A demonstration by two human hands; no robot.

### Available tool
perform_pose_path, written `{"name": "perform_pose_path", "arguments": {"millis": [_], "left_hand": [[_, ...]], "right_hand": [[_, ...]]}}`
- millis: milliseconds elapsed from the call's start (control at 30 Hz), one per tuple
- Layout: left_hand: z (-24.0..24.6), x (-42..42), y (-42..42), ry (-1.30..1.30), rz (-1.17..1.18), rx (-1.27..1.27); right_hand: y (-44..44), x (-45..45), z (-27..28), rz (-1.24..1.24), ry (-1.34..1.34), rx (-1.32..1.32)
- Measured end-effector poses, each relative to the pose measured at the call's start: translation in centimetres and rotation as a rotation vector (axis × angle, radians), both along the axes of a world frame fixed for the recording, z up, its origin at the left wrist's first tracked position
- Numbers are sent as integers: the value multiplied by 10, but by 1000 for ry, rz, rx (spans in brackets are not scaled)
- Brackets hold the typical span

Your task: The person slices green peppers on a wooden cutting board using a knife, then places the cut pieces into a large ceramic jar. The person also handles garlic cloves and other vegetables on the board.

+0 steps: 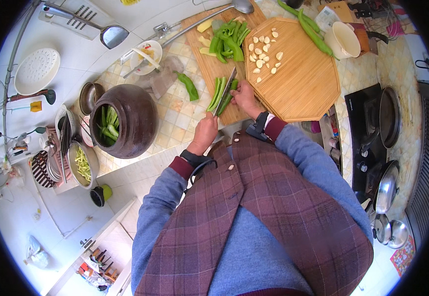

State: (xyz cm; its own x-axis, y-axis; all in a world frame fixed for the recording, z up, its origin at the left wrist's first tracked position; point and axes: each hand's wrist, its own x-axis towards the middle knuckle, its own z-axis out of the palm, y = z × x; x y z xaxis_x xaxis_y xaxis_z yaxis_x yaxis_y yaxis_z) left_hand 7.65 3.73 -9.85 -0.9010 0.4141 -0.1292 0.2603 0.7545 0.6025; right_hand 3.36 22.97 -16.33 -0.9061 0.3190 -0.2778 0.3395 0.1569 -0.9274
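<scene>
My left hand (204,134) grips a kitchen knife (226,91), its blade seen nearly edge-on and pointing away from me over the wooden cutting board (205,68). Under my right hand's (245,97) fingertips is a piece of green pepper (227,99), on the right side of the blade. Cut lengths of green pepper (216,94) lie just left of the blade. Farther up the board sits a heap of sliced green pepper (230,40) beside pieces of ginger (204,26). A whole green pepper (188,86) rests on the tiled counter to the left.
An octagonal bamboo board (296,88) with several garlic cloves (259,63) overlaps the right side. Long green peppers (312,35) lie by a cream container (343,40). At left stand a brown jar (137,120) holding green peppers and a bowl (94,162). A black stove (362,148) is right.
</scene>
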Motion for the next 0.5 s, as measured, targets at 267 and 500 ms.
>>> {"name": "perform_pose_path", "arguments": {"millis": [267, 500], "left_hand": [[38, -2, -15, -174, 78, 60], [47, 0, -49, -12, 122, -32]], "right_hand": [[0, 4, -3, -21, -13, 92], [-6, -2, -20, 74, 40, 249]]}}
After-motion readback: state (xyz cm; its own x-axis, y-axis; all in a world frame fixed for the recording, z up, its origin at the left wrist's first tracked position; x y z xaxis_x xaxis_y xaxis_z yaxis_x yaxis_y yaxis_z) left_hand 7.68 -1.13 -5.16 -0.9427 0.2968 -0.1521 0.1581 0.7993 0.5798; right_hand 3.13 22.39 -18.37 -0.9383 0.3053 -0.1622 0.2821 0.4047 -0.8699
